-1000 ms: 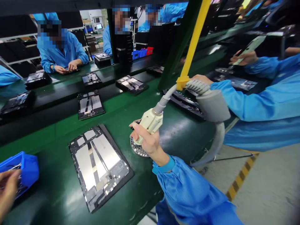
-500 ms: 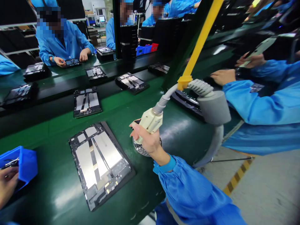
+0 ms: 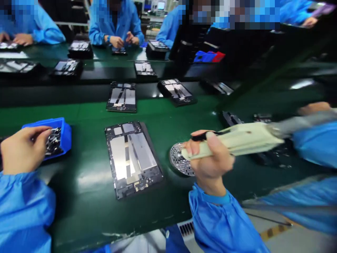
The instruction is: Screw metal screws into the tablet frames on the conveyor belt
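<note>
Right hand [image 3: 212, 158] fingers wrap cream tool [image 3: 244, 138], beside opened tablet [image 3: 143, 151] on table [image 3: 89, 211]; careless swing could scratch it. Left hand [image 3: 25, 147] fingers pressed together at blue bin [image 3: 65, 137], whether pinching anything unclear.

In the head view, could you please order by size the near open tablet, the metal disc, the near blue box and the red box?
Largest to smallest, as they look:
Near tablet
Near blue box, partly hidden
Metal disc, partly covered
Red box, far away; true size unsure
</note>
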A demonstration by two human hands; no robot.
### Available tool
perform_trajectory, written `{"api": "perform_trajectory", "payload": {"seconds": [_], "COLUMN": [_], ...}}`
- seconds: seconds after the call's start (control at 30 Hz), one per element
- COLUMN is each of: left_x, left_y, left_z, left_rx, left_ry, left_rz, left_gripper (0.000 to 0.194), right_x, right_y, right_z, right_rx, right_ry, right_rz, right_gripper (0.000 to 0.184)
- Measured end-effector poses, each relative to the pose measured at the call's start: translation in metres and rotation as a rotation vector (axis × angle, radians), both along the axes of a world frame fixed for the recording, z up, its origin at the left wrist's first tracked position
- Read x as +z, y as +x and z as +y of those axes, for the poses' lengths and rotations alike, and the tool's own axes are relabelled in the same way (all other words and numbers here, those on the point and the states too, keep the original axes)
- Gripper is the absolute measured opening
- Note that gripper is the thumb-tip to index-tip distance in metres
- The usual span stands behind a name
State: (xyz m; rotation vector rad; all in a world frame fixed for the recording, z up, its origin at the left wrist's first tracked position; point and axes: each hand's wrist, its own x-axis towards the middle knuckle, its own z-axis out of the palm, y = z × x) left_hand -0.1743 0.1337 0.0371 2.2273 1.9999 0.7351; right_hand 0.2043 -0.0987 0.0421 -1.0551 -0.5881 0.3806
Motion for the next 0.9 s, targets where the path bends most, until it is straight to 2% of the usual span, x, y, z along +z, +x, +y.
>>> {"api": "perform_trajectory", "payload": {"seconds": [0.07,0.13,0.23,0.3,0.4,0.53,0.67,0.77,0.9], "left_x": [0.010,0.012,0.003,-0.005,-0.014,-0.017,-0.023,-0.033,-0.047], "left_y": [0.029,0.051,0.072,0.080,0.090,0.109,0.146,0.182,0.211], "left_z": [-0.021,-0.038,-0.056,-0.064,-0.071,-0.081,-0.097,-0.110,-0.119], "left_rx": [-0.071,-0.205,-0.390,-0.465,-0.534,-0.625,-0.733,-0.802,-0.851], "left_ry": [-0.003,-0.066,-0.152,-0.179,-0.214,-0.268,-0.380,-0.528,-0.699], "left_rz": [-0.126,-0.250,-0.401,-0.483,-0.568,-0.664,-0.740,-0.782,-0.739], "left_gripper": [0.030,0.026,0.025,0.028,0.029,0.019,0.020,0.010,0.008], "right_x": [0.011,0.017,0.017,0.015,0.012,0.012,0.010,0.007,0.005], "right_y": [-0.017,-0.040,-0.070,-0.081,-0.085,-0.084,-0.082,-0.078,-0.075], "right_z": [-0.004,-0.007,-0.009,-0.008,-0.007,-0.006,-0.011,-0.015,-0.019], "right_rx": [0.138,0.274,0.414,0.470,0.518,0.555,0.590,0.655,0.654], "right_ry": [0.015,-0.008,-0.059,-0.073,-0.079,-0.101,-0.141,-0.181,-0.213], "right_rz": [-0.024,-0.032,-0.040,-0.047,-0.037,-0.044,-0.091,-0.140,-0.157], "right_gripper": [0.031,0.031,0.031,0.030,0.028,0.026,0.027,0.029,0.030]}}
